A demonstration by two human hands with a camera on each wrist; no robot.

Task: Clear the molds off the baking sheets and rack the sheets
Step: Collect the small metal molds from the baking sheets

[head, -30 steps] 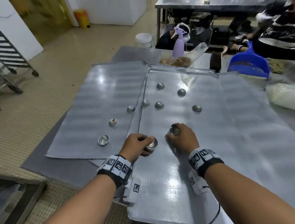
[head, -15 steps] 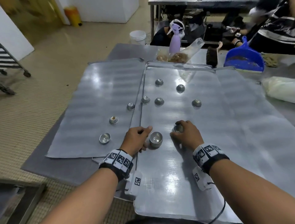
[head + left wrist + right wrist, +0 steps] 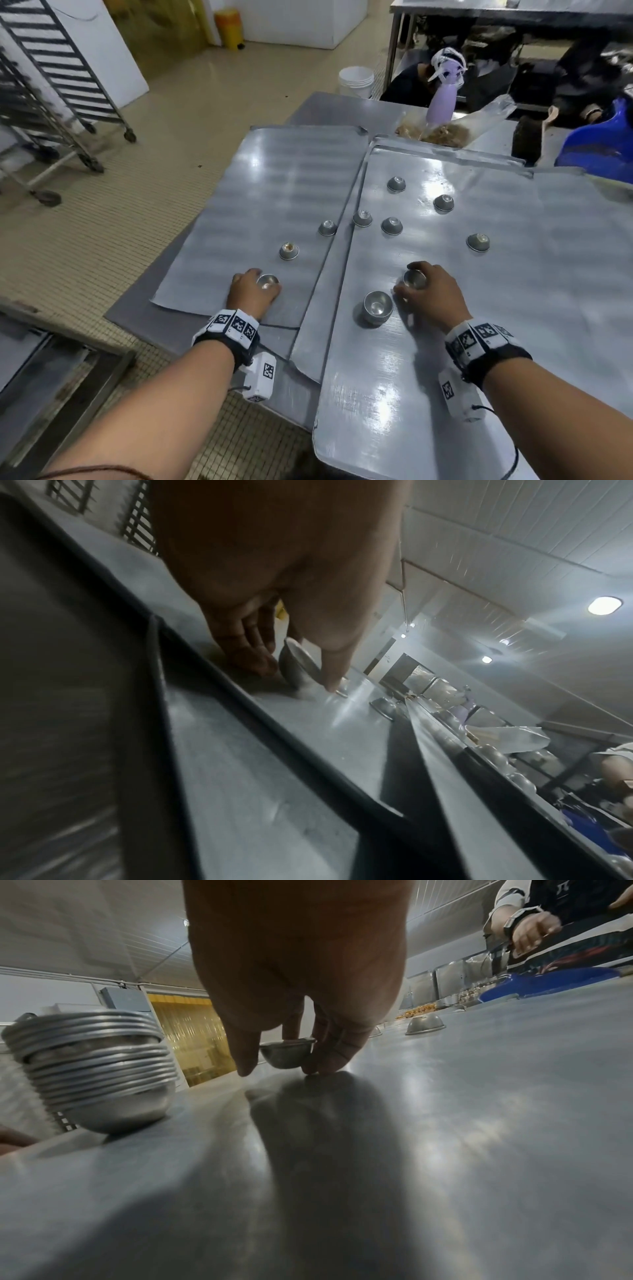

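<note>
Two overlapping baking sheets lie on the table, the left sheet [image 3: 274,178] and the right sheet [image 3: 445,342]. Several small metal molds, such as one mold [image 3: 478,242], sit scattered on them. My left hand [image 3: 263,285] pinches the nearest mold [image 3: 268,281] on the left sheet; in the left wrist view thumb and fingers [image 3: 260,656] curl round this mold [image 3: 296,666]. My right hand [image 3: 411,282] grips another mold [image 3: 415,278] on the right sheet, the same mold [image 3: 287,1053] in the right wrist view. A stack of nested molds [image 3: 376,305] [image 3: 92,1069] stands just left of the right hand.
A wheeled tray rack [image 3: 51,85] stands on the floor at the far left. At the table's far end are a purple spray bottle [image 3: 442,102], a plastic bag of crumbs [image 3: 455,128] and a blue dustpan [image 3: 603,150]. Another person's hand [image 3: 534,928] works beyond.
My left hand let go of the stack of molds and moved left onto the near mold on the left sheet. The right hand stays on its mold.
</note>
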